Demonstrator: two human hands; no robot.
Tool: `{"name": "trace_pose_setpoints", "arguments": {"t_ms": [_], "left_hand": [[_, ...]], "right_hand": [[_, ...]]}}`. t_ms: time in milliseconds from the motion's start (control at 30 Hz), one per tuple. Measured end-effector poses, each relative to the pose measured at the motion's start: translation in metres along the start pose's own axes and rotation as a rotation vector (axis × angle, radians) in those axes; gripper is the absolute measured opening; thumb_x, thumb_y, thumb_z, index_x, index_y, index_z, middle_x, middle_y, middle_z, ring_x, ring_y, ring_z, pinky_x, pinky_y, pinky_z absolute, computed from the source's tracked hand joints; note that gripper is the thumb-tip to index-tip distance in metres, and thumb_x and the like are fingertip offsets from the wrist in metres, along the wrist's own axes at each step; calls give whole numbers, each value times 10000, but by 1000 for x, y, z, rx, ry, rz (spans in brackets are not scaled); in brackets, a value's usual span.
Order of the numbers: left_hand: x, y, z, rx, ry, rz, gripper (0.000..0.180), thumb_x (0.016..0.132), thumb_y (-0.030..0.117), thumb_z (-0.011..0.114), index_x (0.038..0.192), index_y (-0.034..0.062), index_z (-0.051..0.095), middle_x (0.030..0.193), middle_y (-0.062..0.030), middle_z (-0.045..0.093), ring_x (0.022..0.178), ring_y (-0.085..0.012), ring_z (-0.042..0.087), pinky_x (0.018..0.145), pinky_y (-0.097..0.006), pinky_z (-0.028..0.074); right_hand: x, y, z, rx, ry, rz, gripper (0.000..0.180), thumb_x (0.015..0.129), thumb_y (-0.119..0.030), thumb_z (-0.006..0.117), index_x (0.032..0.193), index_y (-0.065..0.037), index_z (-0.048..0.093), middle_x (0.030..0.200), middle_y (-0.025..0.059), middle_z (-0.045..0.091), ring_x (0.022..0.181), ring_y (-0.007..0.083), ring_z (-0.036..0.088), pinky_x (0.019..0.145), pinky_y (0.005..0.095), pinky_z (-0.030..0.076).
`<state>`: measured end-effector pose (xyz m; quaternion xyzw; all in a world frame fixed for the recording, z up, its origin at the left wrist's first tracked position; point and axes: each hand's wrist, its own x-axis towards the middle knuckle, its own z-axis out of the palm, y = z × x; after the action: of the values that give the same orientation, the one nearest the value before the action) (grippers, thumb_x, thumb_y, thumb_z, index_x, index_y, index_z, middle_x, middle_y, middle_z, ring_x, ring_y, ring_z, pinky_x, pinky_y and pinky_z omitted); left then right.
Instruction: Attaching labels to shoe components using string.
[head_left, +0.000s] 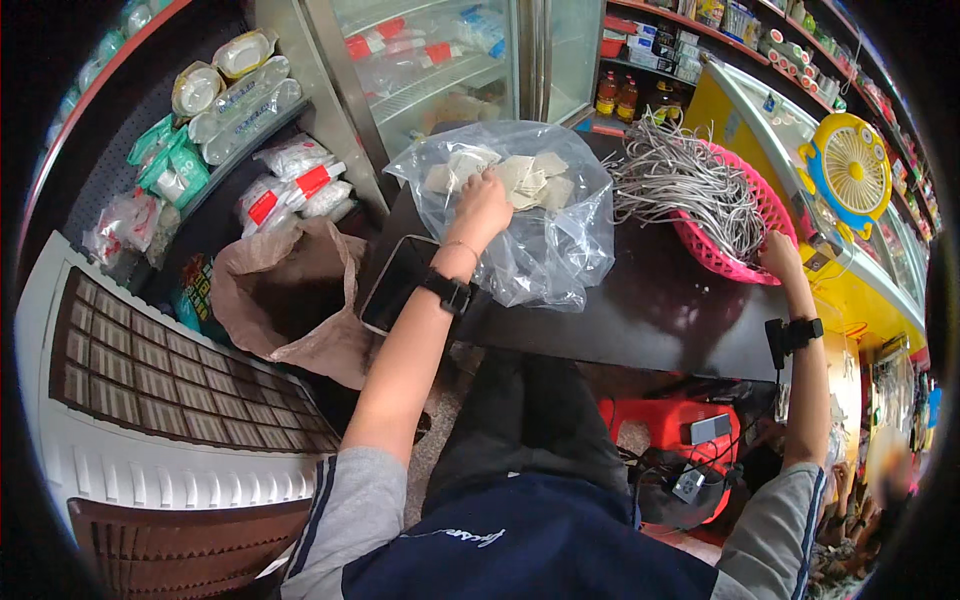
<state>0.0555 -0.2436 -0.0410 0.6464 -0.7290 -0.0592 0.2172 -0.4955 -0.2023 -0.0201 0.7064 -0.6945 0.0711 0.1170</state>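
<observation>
Flat beige-grey pieces point(540, 180) lie loosely piled in a spread clear plastic bag point(555, 262) on the dark table. My left hand point(483, 208) reaches over the bag's near side, its fingers apart and touching the pieces at the left of the pile. To the right, a pink mesh basket point(715, 258) holds a heap of long, thin grey cords point(690, 185), which spill over its left rim. My right hand point(780, 255) is at the basket's near right rim beside the cord ends, with the fingers closed. What they pinch is hidden.
A dark tablet point(398, 283) lies at the table's left edge, under my left forearm. An open brown sack point(285, 345) stands left of the table point(640, 325). A yellow-and-blue fan point(848, 172) is at the right. Below is a red stool point(655, 425) with cables and a bag.
</observation>
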Motion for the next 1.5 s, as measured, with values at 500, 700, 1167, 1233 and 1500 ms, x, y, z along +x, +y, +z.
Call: {"name": "trace_pose_setpoints", "arguments": {"t_ms": [500,700,1167,1233,1500], "left_hand": [[2,11,-12,-13,87,-89,472,790,243,680,1083,-60,469,983,-258,613,890,-377,629,766,-439,519],[-76,58,-80,-623,374,67,322,749,64,710,1005,-50,550,996,-182,615,786,-238,663,678,-343,518],[-193,107,-28,-1433,135,-15,138,822,2,662,946,-10,601,963,-22,590,775,-47,541,674,-182,451],[-193,105,-26,-1382,156,59,118,827,0,654,937,-11,614,972,-29,595,767,-47,537,667,-181,452],[-194,93,-30,-1306,171,70,97,831,9,643,926,-13,646,992,-41,609,765,-59,551,662,-188,474]], "right_hand": [[26,46,-10,98,-249,55,124,601,-114,608,629,7,613,598,194,597,519,297,594,495,392,460],[17,10,-73,176,-164,224,183,683,-177,615,725,-1,642,677,176,635,664,289,644,579,387,484],[-49,-42,-102,559,507,71,145,814,-17,589,926,-1,498,833,114,610,768,184,626,666,310,476],[-50,-43,-82,682,539,29,217,837,-30,593,1041,-5,521,813,59,608,809,123,615,683,272,481],[-54,-49,-45,1256,137,135,245,848,-77,618,1069,27,621,973,71,661,885,114,614,810,245,489]]}}
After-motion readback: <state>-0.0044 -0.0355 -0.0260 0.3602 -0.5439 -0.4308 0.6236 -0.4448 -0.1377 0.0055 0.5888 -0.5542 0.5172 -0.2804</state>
